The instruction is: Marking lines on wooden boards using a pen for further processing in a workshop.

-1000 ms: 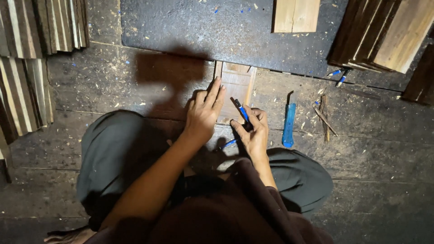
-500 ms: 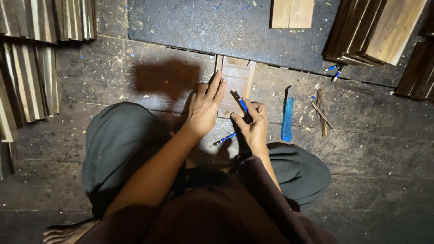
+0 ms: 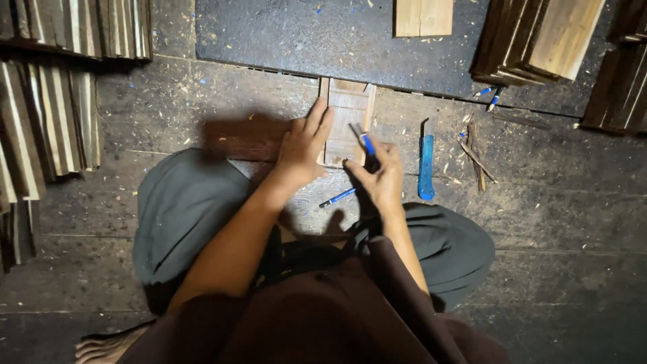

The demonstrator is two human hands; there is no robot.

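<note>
- Dark mat (image 3: 283, 34): lies just beyond the small wooden board, touching its far end.
- Small wooden board (image 3: 345, 118): on the floor before the seated person, place unchanged from a moment ago.
- Left hand (image 3: 303, 145): fingers spread flat, pressing the board's left edge, as before.
- Right hand (image 3: 381, 175): closed around a blue-handled tool (image 3: 364, 140), whose tip has edged up onto the board's right side.
- Blue knife (image 3: 426, 168): just right of the board.
- Blue pen (image 3: 337, 197): near the board's close end.
</note>
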